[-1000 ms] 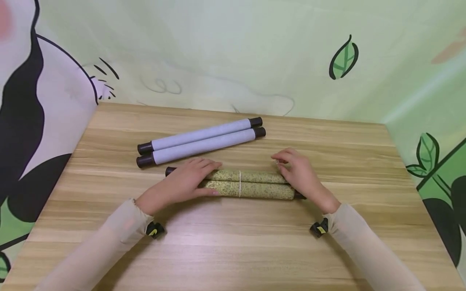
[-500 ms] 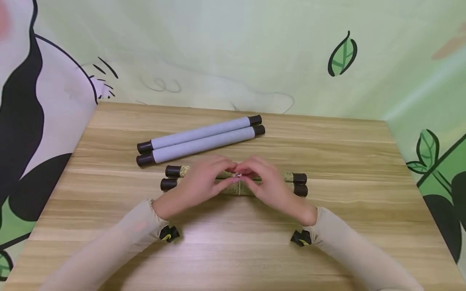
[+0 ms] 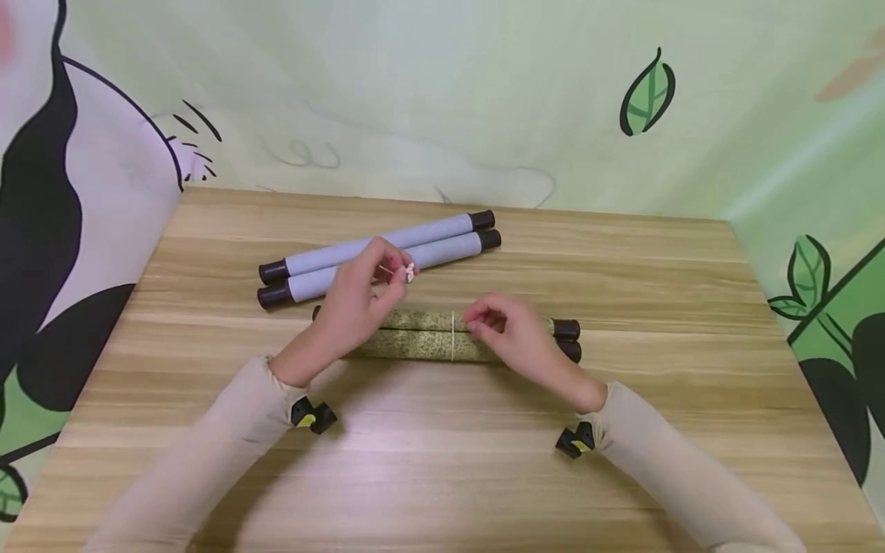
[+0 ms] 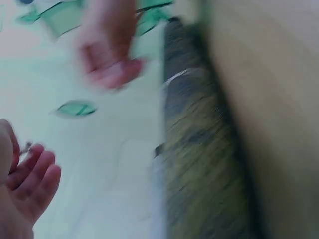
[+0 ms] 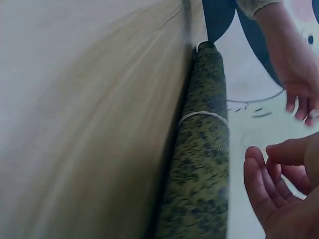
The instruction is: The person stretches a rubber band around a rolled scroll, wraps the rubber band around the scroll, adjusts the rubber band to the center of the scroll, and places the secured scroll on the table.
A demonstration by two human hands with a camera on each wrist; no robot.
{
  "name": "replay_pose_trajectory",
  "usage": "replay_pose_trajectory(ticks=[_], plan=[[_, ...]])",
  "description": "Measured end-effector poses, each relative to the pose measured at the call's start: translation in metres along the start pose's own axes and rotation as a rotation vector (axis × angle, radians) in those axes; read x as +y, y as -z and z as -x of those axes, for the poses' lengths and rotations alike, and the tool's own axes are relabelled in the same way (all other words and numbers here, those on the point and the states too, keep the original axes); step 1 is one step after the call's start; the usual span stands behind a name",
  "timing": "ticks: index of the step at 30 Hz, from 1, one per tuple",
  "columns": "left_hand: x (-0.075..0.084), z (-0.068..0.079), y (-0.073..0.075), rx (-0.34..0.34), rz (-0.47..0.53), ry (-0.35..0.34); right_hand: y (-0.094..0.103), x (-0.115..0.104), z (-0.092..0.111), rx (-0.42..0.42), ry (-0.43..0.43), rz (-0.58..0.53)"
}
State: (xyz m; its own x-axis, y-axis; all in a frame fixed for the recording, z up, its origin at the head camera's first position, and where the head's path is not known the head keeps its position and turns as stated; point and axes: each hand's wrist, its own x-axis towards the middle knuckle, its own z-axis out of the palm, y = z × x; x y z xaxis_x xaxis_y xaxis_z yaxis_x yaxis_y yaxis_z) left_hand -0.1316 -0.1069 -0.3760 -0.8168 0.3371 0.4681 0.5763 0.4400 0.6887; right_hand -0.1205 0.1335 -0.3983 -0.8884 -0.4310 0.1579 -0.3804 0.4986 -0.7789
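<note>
Two rolled scrolls [image 3: 415,346] in green-gold patterned cloth lie side by side, with black end knobs and a thin white string band [image 3: 452,346] round their middle. My left hand [image 3: 356,299] is raised over their left part and pinches a small bunched piece of white string [image 3: 410,272] between thumb and fingers. Over the right part of the scrolls is my right hand [image 3: 515,334], its fingertips close beside the band. In the right wrist view, the right hand's fingers [image 5: 259,174] are loosely bent, thumb near the fingertips, and nothing shows between them.
Behind the patterned scrolls lie two pale blue scrolls [image 3: 449,250] with black end knobs, slanting up to the right and partly covered by my left hand. The wooden table [image 3: 442,461] meets a printed cloth backdrop [image 3: 442,92] at the back and sides.
Both hands came together at the middle of the patterned scrolls, then parted. The small white piece, earlier at the right fingertips, is now in the left hand, which has moved up and left.
</note>
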Motion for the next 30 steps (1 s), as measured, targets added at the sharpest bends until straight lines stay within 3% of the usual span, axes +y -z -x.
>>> replay_pose_trajectory(ticks=[2,5,9,12,15,18,21,23,26,30], plan=[[-0.001,-0.002,0.004,0.008,0.046,-0.006,0.001,0.002,0.0,0.007,-0.05,-0.048],[-0.001,-0.001,0.0,-0.103,0.06,-0.059,0.001,-0.004,-0.004,0.006,-0.017,-0.13],[0.0,0.005,-0.01,-0.19,0.0,-0.096,-0.003,-0.016,-0.008,-0.026,0.045,-0.199],[0.0,0.008,-0.011,-0.196,-0.042,-0.087,-0.004,-0.018,-0.008,-0.029,-0.006,-0.176],[-0.001,0.008,-0.006,-0.18,0.025,-0.049,0.0,-0.014,-0.007,-0.023,-0.077,-0.125],[-0.003,0.009,-0.003,-0.196,0.183,-0.006,0.004,-0.007,-0.008,-0.008,-0.089,-0.061],[-0.002,0.011,-0.004,-0.332,0.28,0.01,0.004,-0.004,-0.009,0.038,-0.044,0.002],[-0.002,0.013,-0.006,-0.439,0.286,0.013,0.002,-0.006,-0.01,0.081,-0.016,0.007],[-0.004,0.015,-0.011,-0.544,0.243,0.0,-0.002,-0.009,-0.008,0.08,-0.027,-0.185],[-0.007,0.017,-0.016,-0.537,0.187,0.042,-0.005,-0.016,-0.002,-0.048,-0.078,-0.563]])
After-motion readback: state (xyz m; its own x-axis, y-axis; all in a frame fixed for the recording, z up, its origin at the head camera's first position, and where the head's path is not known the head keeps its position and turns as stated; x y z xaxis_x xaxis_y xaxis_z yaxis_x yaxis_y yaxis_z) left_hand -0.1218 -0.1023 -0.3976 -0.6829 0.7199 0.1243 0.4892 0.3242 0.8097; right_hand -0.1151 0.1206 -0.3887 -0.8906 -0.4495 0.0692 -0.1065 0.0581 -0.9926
